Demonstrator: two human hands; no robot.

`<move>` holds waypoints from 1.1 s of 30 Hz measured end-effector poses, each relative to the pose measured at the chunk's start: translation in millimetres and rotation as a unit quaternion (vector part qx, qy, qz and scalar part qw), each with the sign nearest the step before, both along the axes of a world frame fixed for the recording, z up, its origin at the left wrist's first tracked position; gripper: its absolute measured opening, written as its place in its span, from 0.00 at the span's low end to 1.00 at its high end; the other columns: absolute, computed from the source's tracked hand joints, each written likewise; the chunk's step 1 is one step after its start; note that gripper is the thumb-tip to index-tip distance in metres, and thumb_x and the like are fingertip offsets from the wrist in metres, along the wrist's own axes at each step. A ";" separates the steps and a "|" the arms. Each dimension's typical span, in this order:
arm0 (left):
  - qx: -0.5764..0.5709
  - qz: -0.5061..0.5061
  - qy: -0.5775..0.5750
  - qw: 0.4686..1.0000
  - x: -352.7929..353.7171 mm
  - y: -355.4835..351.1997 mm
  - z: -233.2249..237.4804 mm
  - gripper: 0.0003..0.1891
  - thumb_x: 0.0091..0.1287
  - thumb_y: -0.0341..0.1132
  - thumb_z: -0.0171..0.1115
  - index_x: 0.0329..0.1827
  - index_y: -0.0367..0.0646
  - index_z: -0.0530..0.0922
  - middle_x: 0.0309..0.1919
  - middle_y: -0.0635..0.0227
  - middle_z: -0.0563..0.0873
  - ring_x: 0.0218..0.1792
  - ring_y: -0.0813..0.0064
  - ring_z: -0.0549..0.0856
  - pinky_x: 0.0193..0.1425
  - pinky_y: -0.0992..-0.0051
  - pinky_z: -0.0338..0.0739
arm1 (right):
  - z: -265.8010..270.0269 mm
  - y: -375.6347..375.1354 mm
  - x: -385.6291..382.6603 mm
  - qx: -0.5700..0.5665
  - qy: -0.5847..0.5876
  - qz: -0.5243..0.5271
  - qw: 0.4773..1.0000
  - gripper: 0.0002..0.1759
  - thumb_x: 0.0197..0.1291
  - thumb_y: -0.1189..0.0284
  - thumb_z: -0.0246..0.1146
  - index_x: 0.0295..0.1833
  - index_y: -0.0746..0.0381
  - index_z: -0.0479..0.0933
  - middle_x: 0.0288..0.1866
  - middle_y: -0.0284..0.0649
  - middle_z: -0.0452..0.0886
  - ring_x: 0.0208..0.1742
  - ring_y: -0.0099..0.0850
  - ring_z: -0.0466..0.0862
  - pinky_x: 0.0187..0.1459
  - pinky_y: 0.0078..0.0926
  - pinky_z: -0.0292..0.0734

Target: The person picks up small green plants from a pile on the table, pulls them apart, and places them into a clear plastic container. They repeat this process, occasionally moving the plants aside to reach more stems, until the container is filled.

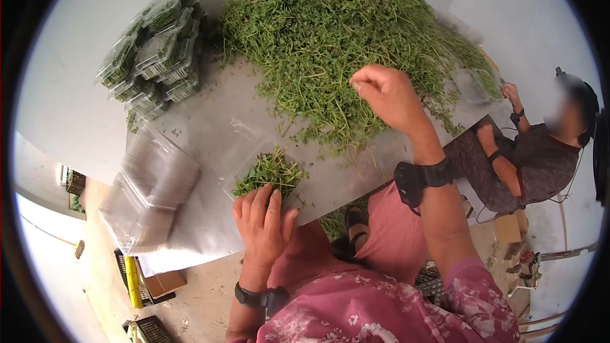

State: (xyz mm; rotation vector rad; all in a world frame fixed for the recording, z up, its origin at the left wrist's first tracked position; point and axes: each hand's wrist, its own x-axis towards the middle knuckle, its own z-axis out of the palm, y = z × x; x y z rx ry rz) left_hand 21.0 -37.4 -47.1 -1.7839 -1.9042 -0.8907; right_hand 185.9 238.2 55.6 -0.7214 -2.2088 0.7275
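My left hand (262,227) lies with fingers stretched over a small heap of leafy green stems (272,171). That heap sits in an open clear plastic clamshell (230,185) near the table's front edge, its lid (251,136) folded back away from me. My right hand (389,96) hovers in front of a large mound of the same greens (337,32), fingers curled into a pinch. Whether anything is between those fingertips I cannot make out.
Filled, closed clamshells (155,51) are stacked at the back left. Nested unfilled clamshells (149,184) stand on the metal table (210,98) to my left. At the right, another person (540,152) sits by the table, near a clear container (471,86). Dark crates (152,329) lie on the floor.
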 end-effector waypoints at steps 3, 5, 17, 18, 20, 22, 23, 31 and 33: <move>0.002 -0.002 0.004 1.000 0.0 -0.2 0.5 0.21 0.66 0.43 0.68 0.54 0.36 0.80 0.56 0.54 0.82 0.55 0.53 0.80 0.64 0.52 0.68 | -7.0 -3.3 -2.9 0.000 -0.095 0.019 0.995 0.08 0.65 0.73 0.65 0.45 0.67 0.82 0.32 0.43 0.85 0.33 0.27 0.83 0.36 0.30 0.77; 0.001 0.000 0.008 1.000 0.7 0.2 -0.1 0.21 0.66 0.43 0.68 0.53 0.36 0.81 0.56 0.54 0.82 0.55 0.53 0.80 0.63 0.52 0.68 | -14.6 -4.7 -5.0 -0.035 -0.141 0.022 0.989 0.09 0.64 0.73 0.66 0.44 0.68 0.81 0.31 0.46 0.84 0.31 0.31 0.84 0.36 0.32 0.77; 0.011 0.005 0.016 1.000 3.9 -4.2 -8.5 0.21 0.66 0.43 0.68 0.54 0.36 0.81 0.60 0.53 0.79 0.59 0.50 0.77 0.65 0.50 0.68 | -63.3 26.8 -24.3 -0.055 -0.218 -0.003 0.974 0.11 0.63 0.68 0.69 0.42 0.67 0.83 0.31 0.48 0.86 0.34 0.40 0.86 0.38 0.40 0.78; 0.011 0.006 0.018 1.000 4.3 -4.5 -9.0 0.21 0.66 0.43 0.68 0.54 0.36 0.81 0.60 0.53 0.79 0.59 0.50 0.77 0.65 0.50 0.68 | -63.0 27.7 -23.5 -0.051 -0.205 0.013 0.977 0.11 0.63 0.69 0.69 0.41 0.67 0.84 0.31 0.47 0.86 0.34 0.39 0.86 0.37 0.39 0.78; 0.010 0.006 0.017 1.000 3.5 -4.0 -10.5 0.22 0.66 0.44 0.68 0.55 0.36 0.80 0.60 0.53 0.79 0.59 0.50 0.77 0.66 0.50 0.67 | -62.0 31.5 -21.2 -0.084 -0.172 0.013 0.982 0.10 0.64 0.69 0.69 0.40 0.66 0.83 0.29 0.44 0.85 0.32 0.34 0.86 0.35 0.36 0.78; 0.009 0.007 0.019 1.000 4.4 -3.4 -9.6 0.22 0.66 0.44 0.68 0.55 0.36 0.80 0.60 0.53 0.79 0.59 0.49 0.77 0.66 0.50 0.67 | -51.8 29.2 -19.4 -0.169 -0.141 0.025 0.975 0.09 0.66 0.70 0.67 0.38 0.66 0.82 0.28 0.39 0.85 0.29 0.25 0.85 0.30 0.29 0.77; 0.008 0.006 0.018 1.000 4.6 -2.9 -9.4 0.22 0.66 0.44 0.68 0.55 0.36 0.80 0.59 0.52 0.79 0.59 0.49 0.77 0.66 0.50 0.67 | -48.1 27.5 -17.7 -0.195 -0.122 0.038 0.973 0.09 0.66 0.70 0.67 0.38 0.66 0.82 0.29 0.38 0.85 0.29 0.24 0.85 0.29 0.27 0.76; -0.005 -0.003 0.025 1.000 4.5 -2.4 -8.9 0.24 0.68 0.47 0.65 0.56 0.35 0.80 0.59 0.51 0.79 0.59 0.49 0.77 0.67 0.50 0.65 | -23.5 14.1 -4.4 -0.318 -0.030 0.111 0.941 0.10 0.71 0.68 0.62 0.42 0.66 0.80 0.34 0.37 0.86 0.29 0.22 0.85 0.27 0.19 0.73; -0.006 -0.006 0.028 1.000 3.3 -1.6 -7.5 0.24 0.69 0.48 0.64 0.56 0.35 0.80 0.59 0.51 0.79 0.59 0.49 0.77 0.67 0.49 0.65 | -22.7 14.9 -4.8 -0.314 -0.016 0.111 0.943 0.11 0.70 0.69 0.63 0.40 0.66 0.81 0.33 0.38 0.86 0.28 0.23 0.86 0.26 0.22 0.73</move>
